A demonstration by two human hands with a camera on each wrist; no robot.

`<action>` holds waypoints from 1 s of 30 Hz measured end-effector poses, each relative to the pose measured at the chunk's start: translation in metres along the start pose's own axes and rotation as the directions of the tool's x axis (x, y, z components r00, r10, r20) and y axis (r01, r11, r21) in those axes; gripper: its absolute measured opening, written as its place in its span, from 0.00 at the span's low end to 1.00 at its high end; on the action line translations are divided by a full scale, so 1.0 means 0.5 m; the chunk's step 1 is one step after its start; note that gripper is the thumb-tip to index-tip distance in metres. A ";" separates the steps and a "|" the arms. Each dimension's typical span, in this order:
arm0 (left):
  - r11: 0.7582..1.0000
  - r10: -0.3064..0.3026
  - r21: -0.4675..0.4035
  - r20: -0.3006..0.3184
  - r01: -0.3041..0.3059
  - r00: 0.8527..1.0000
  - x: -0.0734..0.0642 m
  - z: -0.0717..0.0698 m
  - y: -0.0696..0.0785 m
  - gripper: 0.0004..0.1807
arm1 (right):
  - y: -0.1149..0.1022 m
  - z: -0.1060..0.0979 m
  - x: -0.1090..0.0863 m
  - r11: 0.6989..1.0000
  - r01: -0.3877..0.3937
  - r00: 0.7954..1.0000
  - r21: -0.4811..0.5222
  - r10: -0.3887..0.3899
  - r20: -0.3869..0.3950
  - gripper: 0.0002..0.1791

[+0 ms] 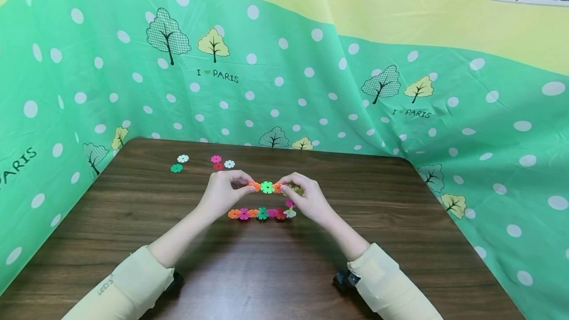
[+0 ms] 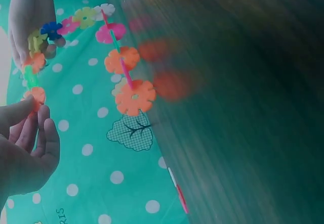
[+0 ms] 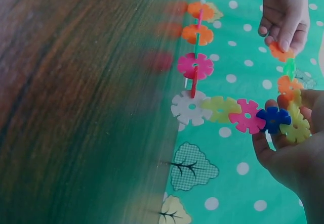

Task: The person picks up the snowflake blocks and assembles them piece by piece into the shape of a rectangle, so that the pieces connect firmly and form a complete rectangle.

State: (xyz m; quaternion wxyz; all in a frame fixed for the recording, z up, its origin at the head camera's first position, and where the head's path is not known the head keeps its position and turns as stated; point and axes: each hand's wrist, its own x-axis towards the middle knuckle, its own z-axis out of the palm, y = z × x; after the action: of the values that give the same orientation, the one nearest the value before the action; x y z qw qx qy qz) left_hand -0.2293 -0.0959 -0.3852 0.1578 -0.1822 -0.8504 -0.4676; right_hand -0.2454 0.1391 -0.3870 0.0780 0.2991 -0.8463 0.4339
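Note:
A chain of interlocking flower-shaped plastic discs bends in a U above the table. Its lower row (image 1: 262, 213) mixes orange, pink, green and red, ending at a white disc (image 3: 191, 107). From there yellow, pink and blue (image 3: 274, 120) discs lead up to the right hand. My left hand (image 1: 221, 192) pinches the orange end disc (image 2: 35, 98) between thumb and fingers. Beside it sits a bright green disc (image 1: 267, 187), then another orange disc (image 3: 289, 86). My right hand (image 1: 311, 199) grips the chain around that orange disc and the yellow discs (image 3: 295, 128), partly covering them.
Loose discs lie at the table's back left: green (image 1: 176, 168) and white (image 1: 182, 158) together, with pink (image 1: 216, 159), red (image 1: 218, 166) and another white (image 1: 229, 164) nearby. The brown wooden table (image 1: 249, 270) meets a green dotted cloth (image 1: 284, 98) behind and at both sides.

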 end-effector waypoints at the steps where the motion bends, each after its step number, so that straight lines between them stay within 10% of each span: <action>1: 1.000 0.007 0.003 0.003 -0.007 1.000 0.000 0.001 0.001 0.06 | 0.002 0.000 0.000 1.000 0.005 1.000 0.006 -0.005 0.003 0.08; 17: 0.998 0.051 0.043 0.028 -0.052 0.998 0.000 0.015 0.004 0.06 | 0.010 0.002 0.003 0.997 0.078 0.997 -0.016 -0.077 0.018 0.07; 24: 0.996 0.081 0.045 0.014 -0.082 0.997 0.003 0.020 0.006 0.06 | -0.074 -0.012 -0.006 0.999 0.028 1.000 -0.021 -0.028 -0.003 0.07; 30: 0.996 0.083 0.034 0.021 -0.084 0.996 0.000 0.025 0.012 0.04 | -0.030 0.003 -0.002 1.000 0.023 1.000 -0.006 -0.024 -0.012 0.06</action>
State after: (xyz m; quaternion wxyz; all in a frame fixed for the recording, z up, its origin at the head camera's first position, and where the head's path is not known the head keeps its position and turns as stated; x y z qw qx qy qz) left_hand -0.2279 -0.0822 -0.3873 0.1720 -0.2196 -0.8515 -0.4440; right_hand -0.2357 0.1316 -0.3780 0.0890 0.3062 -0.8435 0.4323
